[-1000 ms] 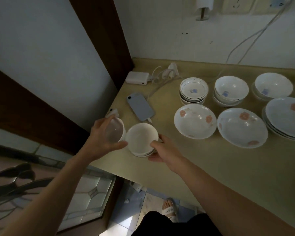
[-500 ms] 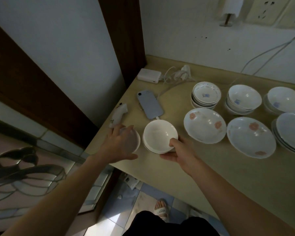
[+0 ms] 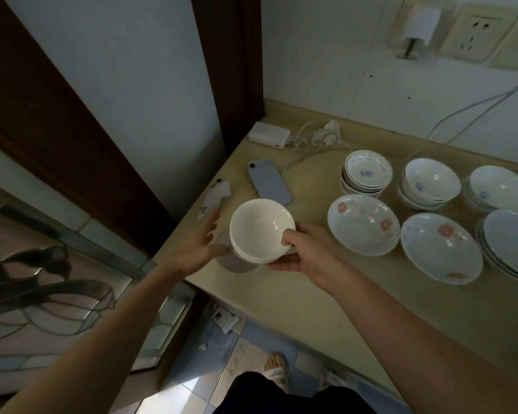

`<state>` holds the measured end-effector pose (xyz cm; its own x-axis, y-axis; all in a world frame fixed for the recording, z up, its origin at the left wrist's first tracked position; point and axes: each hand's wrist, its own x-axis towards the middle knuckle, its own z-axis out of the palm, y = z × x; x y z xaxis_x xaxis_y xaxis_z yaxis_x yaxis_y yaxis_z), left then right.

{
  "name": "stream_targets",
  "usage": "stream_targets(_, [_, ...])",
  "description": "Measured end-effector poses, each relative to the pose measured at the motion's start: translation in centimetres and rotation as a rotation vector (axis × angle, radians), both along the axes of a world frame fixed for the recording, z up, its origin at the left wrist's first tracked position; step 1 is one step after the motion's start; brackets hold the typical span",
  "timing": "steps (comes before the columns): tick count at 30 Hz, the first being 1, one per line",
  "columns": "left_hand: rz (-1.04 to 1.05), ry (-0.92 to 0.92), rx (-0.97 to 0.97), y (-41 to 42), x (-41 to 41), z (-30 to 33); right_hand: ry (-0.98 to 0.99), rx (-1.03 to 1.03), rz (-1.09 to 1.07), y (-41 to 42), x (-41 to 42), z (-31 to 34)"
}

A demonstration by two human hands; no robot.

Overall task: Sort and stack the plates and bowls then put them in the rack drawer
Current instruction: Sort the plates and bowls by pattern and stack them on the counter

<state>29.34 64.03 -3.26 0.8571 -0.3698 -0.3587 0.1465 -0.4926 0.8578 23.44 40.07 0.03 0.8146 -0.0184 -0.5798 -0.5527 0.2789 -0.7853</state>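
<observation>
The small stack of plain white bowls point(image 3: 262, 230) was held clear of the beige countertop point(image 3: 326, 294) near its left front corner, and this was judged the main risk: it was carried by the right hand point(image 3: 307, 255) alone, with the thumb hooked over the near rim into the top bowl and the fingers curled beneath. A slip of that pinch, or a tilt of the wrist, could have let the nested bowls slide apart and drop onto the counter edge or the tiled floor point(image 3: 251, 363) below. A second risk was seen in the left hand point(image 3: 199, 248), whose fingers were spread and released, touching or nearly touching the stack's left side above a blurred pale bowl point(image 3: 236, 264) on the counter; whether that bowl was being touched could not be told. A careless sweep there could have knocked it, or the white remote point(image 3: 214, 198) just beyond, off the edge. The blue-grey phone point(image 3: 269, 182) lay just behind the stack and could have been struck.

The held bowls looked glossy, undecorated and closely nested, with several rims showing at the side. Flower-patterned plates point(image 3: 363, 224) and blue-marked bowl stacks point(image 3: 366, 173) stood well apart to the right.
</observation>
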Motion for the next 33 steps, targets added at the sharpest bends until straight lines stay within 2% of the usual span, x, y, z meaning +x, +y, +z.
stream_targets(2, [0.166, 0.052, -0.192, 0.6, -0.3, 0.7, 0.018, -0.042, 0.035, 0.8, 0.2, 0.1])
stream_targets(4, [0.222, 0.045, -0.264, -0.2, -1.0, 1.1, 0.037, -0.075, 0.070, 1.8, 0.4, 0.2])
stream_targets(6, [0.205, 0.003, -0.187, -1.6, -1.9, 0.9, 0.051, -0.122, 0.105, 2.6, 0.7, 0.5])
stream_targets(9, [0.308, -0.062, -0.110, -3.2, -2.1, 0.5, 0.065, -0.167, 0.114, 3.6, 1.2, 0.6])
stream_targets(26, [0.399, -0.078, -0.089, -3.1, -1.2, -0.8, 0.155, -0.281, 0.236, 4.4, 2.8, 1.2])
stream_targets(33, [0.494, -0.027, -0.135, -3.5, -0.7, -0.7, 0.076, -0.332, 0.259, 3.3, 2.5, 0.5])
